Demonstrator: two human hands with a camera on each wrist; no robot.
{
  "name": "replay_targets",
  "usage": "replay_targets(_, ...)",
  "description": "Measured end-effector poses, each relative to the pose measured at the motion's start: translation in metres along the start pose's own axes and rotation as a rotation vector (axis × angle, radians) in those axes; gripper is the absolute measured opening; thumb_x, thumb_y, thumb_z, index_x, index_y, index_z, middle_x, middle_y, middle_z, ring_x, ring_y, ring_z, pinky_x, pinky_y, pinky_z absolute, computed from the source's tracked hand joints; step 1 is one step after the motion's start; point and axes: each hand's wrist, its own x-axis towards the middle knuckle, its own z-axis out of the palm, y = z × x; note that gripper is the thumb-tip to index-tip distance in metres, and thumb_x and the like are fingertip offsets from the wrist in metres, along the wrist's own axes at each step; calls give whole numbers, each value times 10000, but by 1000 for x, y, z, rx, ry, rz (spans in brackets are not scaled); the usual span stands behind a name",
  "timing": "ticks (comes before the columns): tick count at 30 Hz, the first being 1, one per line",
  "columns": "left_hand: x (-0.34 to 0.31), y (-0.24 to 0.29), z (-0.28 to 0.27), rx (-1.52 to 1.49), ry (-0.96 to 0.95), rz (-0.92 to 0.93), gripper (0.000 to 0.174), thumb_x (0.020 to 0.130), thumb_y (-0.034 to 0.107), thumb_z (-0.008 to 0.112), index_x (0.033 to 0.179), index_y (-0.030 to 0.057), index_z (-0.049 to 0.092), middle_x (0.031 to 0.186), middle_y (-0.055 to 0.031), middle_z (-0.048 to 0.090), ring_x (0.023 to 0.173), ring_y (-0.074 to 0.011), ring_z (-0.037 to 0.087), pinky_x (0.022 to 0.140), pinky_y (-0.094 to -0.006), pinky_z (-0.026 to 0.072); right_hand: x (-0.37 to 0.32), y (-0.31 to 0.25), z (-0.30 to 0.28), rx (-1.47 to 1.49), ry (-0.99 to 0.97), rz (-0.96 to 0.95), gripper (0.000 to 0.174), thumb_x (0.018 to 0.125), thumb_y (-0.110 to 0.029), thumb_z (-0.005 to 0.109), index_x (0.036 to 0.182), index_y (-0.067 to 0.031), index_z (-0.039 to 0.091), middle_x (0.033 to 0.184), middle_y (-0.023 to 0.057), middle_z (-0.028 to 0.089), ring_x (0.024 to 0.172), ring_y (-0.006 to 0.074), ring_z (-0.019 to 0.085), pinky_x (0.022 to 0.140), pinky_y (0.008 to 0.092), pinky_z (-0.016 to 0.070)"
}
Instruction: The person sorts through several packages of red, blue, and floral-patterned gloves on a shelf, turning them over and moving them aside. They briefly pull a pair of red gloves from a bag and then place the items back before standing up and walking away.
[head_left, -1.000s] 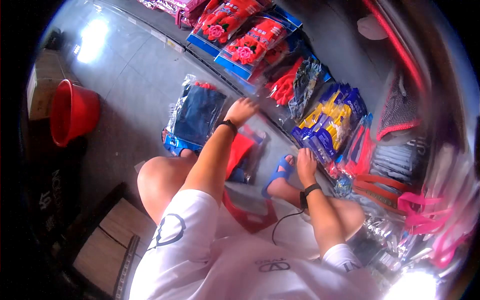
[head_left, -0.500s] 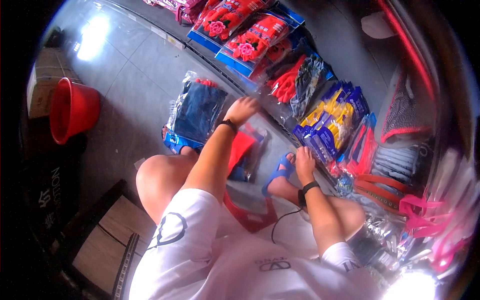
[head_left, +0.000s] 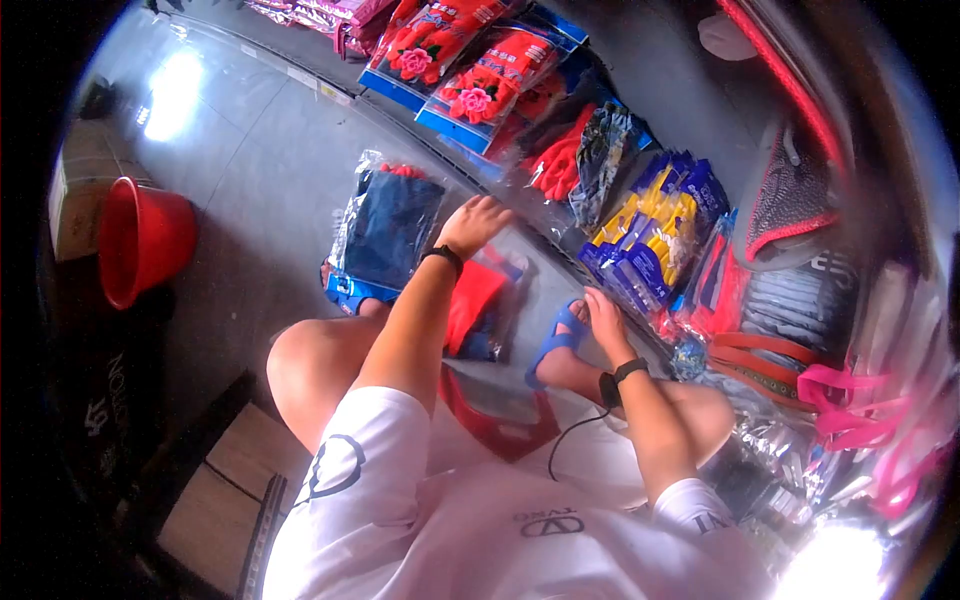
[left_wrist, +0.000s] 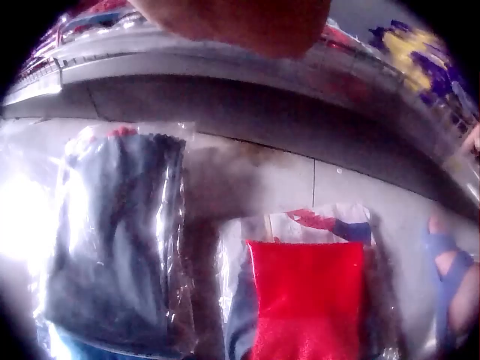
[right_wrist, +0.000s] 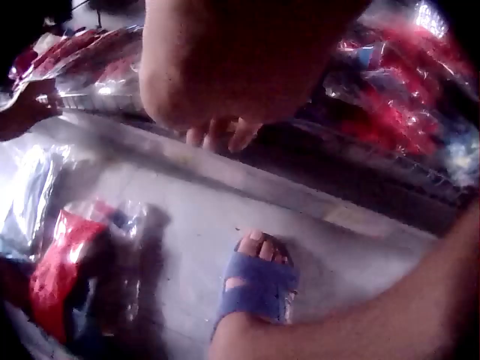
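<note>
Packaged gloves (head_left: 392, 225) lie near both hands (head_left: 474, 226) (head_left: 606, 322), loosely open, seemingly empty, the left fingertips (head_left: 506, 215) indistinct.

Your left hand (left_wrist: 236, 26) is hovering; a dark packet (left_wrist: 116, 240) is lying below it to the left, a red packet (left_wrist: 307, 296) below right, a blue sandal (left_wrist: 448, 259) farther right.

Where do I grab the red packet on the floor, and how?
I'd pinch the red packet by its clear plastic end, on the side by the low ledge. Come down from above with your left hand: the packet lies flat, its top is uncovered, and that end looks thinner than the red middle.
</note>
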Motion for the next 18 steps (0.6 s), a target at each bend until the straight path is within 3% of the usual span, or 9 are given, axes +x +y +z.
replay_targets(3,-1,1,2,24,-24,-15,286,862,162,520,1142,106,538,1112,-33,617,1115,-226,552,996,-331,447,10,20,19,56,69,-153,337,992,-256,485,1189,-16,617,1115,191,642,852,309,665,780,397,514)
replay_targets(9,-1,0,-7,21,-32,-14,266,858,160,523,1116,98,542,1103,-37,613,1096,-223,557,992,-332,448,12,7,18,174,28,-4,259,953,-217,568,1059,12,631,930,148,618,768,236,645,763,365,511)
replay_targets(12,0,2,-6,39,-51,-36,254,852,156,528,1098,95,546,1096,-40,612,1079,-218,561,980,-333,452,9,3,18,294,5,147,236,907,-212,648,1011,-3,615,947,151,620,819,259,640,778,381,508)
replay_targets(15,4,5,-9,55,2,-56,251,849,152,531,1093,95,549,1087,-44,614,1063,-215,564,960,-336,458,11,24,27,193,82,34,276,869,-227,703,1030,-27,603,968,147,622,893,271,631,806,394,504)
replay_targets(18,7,5,-6,30,-29,-76,251,853,147,531,1096,90,562,1077,-51,627,1055,-219,564,938,-343,465,9,3,5,-22,100,16,307,831,-242,732,1032,-57,592,1003,145,622,969,331,616,813,432,495)
